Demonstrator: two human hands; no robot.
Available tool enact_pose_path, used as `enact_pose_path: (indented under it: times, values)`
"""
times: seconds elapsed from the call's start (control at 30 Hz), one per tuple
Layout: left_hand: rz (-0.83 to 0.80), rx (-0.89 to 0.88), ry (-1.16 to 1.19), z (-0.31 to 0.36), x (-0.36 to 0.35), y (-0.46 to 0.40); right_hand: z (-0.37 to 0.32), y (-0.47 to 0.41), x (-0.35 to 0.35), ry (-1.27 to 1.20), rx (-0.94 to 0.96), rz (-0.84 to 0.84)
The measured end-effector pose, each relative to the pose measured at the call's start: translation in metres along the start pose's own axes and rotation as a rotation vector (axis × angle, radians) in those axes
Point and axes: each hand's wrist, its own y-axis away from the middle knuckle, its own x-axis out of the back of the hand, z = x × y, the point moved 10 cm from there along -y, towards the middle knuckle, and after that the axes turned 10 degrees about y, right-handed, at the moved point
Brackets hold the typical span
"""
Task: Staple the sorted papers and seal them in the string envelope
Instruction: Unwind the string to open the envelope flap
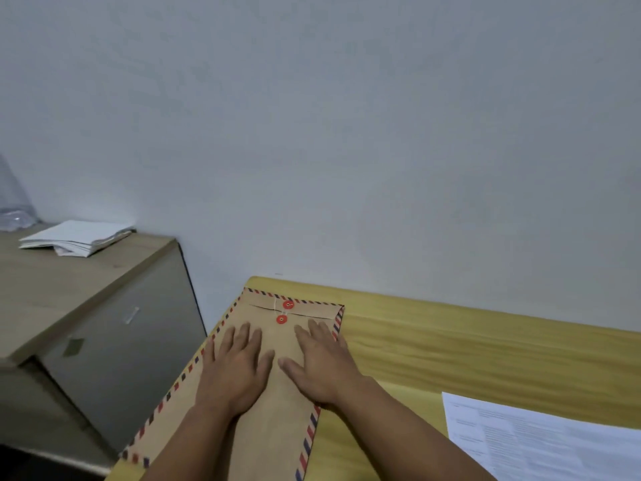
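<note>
Occupying most of the view was a pale grey wall (347,116), bare. Below it, in descending order of size:

Table (485,348): yellow wood-grain top, running from centre to the right edge, its far side against the wall.

Cabinet (114,328): grey, low, standing left of the table with a gap between; a small handle showed on its front.

Envelope (277,404): brown, with a red-and-blue striped border, lying flat along the table's left edge, flap end away from the person. The flap was folded down.

Printed sheet (555,442): white, with lines of text, on the table at lower right, well apart from the envelope.

Stack of papers (76,237): white, loose, on top of the cabinet.

Left hand (236,366) and right hand (322,362): both flat, palms down, fingers straight and spread, pressing on the envelope side by side, grasping nothing.

Buttons (288,304): two red discs, one on the flap, one just below it on the body. A pale string (276,303) showed beside the upper one; whether it was wound between the two was too small to tell.

Risk noted: with the envelope close to the table's edge, a sideways push while smoothing could slide it off. A loosely wound string would probably let the flap lift. The sheet left outside may belong with the contents; that could not be judged.
</note>
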Motion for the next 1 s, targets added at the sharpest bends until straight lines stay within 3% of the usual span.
enact_pose_path:
  times: [0.17, 0.67, 0.83, 1.0]
  values:
    - [-0.011, 0.033, 0.011, 0.020, -0.009, 0.012, 0.009, 0.011, -0.020, 0.116, -0.057, -0.011]
    - [-0.057, 0.003, -0.004, 0.109, -0.031, 0.116, 0.061, 0.124, 0.002, 0.117, -0.167, -0.054]
    - [-0.064, -0.033, -0.047, 0.110, -0.004, 0.098, 0.066, 0.122, 0.021, 0.140, -0.192, -0.133]
    - [0.019, -0.122, 0.011, 0.093, 0.015, 0.061, 0.061, 0.092, 0.052, -0.029, -0.228, 0.006]
